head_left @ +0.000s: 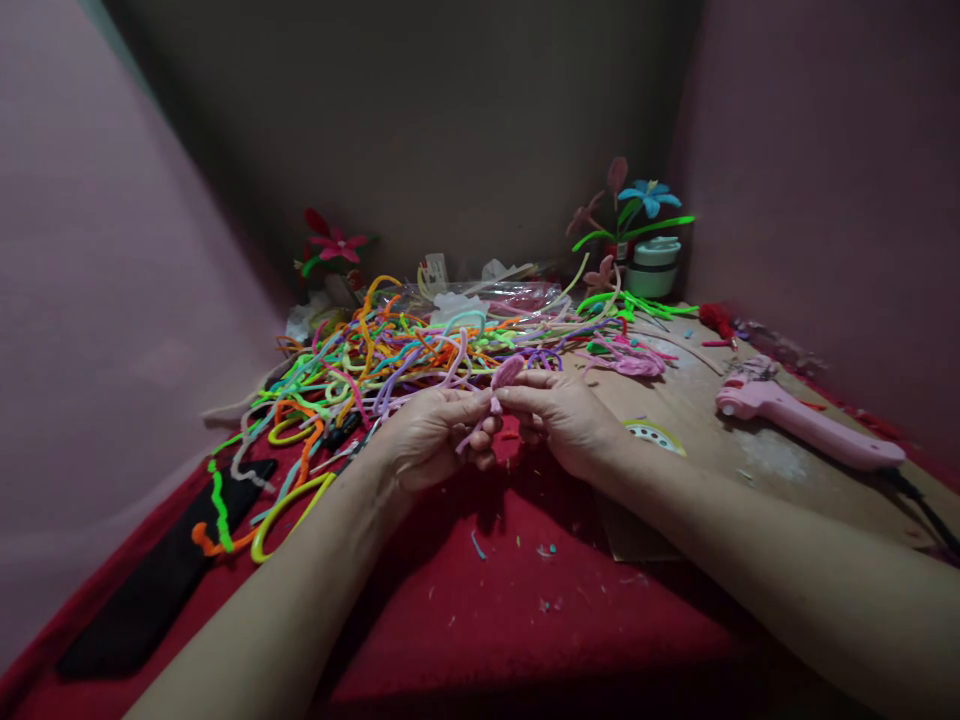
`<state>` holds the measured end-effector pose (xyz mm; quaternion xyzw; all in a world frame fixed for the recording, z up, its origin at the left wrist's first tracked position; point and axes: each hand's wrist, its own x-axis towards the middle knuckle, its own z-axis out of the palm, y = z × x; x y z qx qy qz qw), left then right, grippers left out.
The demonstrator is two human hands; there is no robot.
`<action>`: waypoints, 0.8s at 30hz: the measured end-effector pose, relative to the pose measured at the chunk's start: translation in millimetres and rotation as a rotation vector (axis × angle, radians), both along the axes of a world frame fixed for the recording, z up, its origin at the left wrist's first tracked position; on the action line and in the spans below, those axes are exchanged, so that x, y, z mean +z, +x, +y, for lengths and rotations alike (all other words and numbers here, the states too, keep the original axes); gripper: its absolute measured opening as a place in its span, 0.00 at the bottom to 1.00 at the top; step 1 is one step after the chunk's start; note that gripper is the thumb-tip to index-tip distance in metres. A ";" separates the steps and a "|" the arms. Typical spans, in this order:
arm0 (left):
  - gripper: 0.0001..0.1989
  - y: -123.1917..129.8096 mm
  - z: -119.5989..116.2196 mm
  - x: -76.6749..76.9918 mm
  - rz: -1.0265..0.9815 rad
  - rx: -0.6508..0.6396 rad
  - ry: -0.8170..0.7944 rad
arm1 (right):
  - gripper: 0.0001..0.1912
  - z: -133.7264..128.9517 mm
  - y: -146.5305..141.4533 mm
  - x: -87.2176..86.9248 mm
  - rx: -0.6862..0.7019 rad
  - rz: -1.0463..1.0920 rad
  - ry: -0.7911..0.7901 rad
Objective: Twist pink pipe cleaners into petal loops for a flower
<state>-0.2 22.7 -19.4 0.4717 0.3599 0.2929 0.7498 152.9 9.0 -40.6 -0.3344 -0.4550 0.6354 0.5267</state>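
A small pink pipe-cleaner piece (508,373) is held up between my two hands, over the red cloth. Its upper end is a fuzzy petal-like loop, and a thin stem hangs down at the lower left. My left hand (439,430) pinches the lower part between thumb and fingers. From the other side, my right hand (566,415) pinches the piece just under the loop. Fingertips of both hands meet there and hide the join. Right behind the hands lies a tangled heap of coloured pipe cleaners (409,355).
On the brown board (697,400) at the right lie a pink hot glue gun (817,420), a round yellow-rimmed disc (655,436) and a pink bundle (637,360). Yellow-handled scissors (289,510) and a black flat object (142,600) lie left. Pipe-cleaner flowers (651,197) stand behind.
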 end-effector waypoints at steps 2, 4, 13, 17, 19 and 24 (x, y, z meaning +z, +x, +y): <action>0.07 1.5 -1.8 1.5 -0.010 -0.005 0.008 | 0.05 -1.1 0.0 2.2 -0.035 -0.008 0.009; 0.07 3.4 -3.3 1.8 -0.012 0.033 0.055 | 0.04 -2.2 -0.7 3.4 -0.070 0.007 0.022; 0.08 8.9 -6.8 -1.2 0.147 0.158 0.216 | 0.02 -4.3 -3.9 1.7 -0.129 0.040 -0.001; 0.09 10.5 -11.2 4.9 0.228 0.211 0.293 | 0.04 -1.5 -1.0 -1.1 -0.090 0.032 0.006; 0.09 10.4 -12.8 8.1 0.248 0.236 0.304 | 0.03 -0.4 0.4 -1.6 -0.048 0.050 0.028; 0.09 9.2 -14.5 12.0 0.255 0.213 0.325 | 0.05 -0.5 2.2 1.6 -0.051 0.000 0.105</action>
